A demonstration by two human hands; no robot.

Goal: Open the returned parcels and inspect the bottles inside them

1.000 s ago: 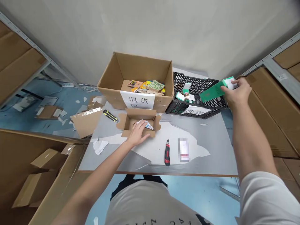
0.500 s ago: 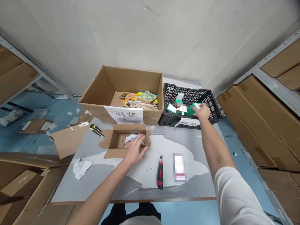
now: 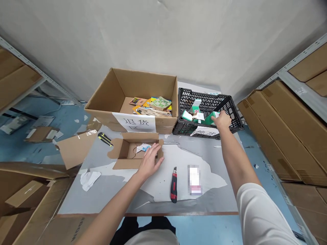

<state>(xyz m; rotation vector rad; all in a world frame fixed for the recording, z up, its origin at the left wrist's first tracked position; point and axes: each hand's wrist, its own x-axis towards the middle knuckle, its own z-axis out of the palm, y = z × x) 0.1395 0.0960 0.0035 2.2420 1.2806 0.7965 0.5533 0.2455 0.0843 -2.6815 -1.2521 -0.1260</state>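
Note:
My left hand (image 3: 150, 160) lies over the right front corner of a small open cardboard box (image 3: 126, 152) on the grey table (image 3: 163, 200), fingers curled on its wall. A folded printed paper (image 3: 143, 147) lies inside that box. My right hand (image 3: 222, 119) reaches into the black plastic crate (image 3: 233, 112) at the back right, its fingers on a green box (image 3: 209, 118) with a white label. Other green and white boxes (image 3: 192, 114) lie in the crate.
A large labelled carton (image 3: 114, 92) with colourful booklets (image 3: 155, 103) stands behind the small box. A yellow-black cutter (image 3: 105, 139), a red-black cutter (image 3: 174, 185), a blurred card (image 3: 194, 175) and a paper scrap (image 3: 89, 178) lie on the table. Stacked cartons (image 3: 281, 129) line the right.
My right hand carried the green box from above the crate's right side down into the crate. My left hand slid from inside the small box to its right front corner.

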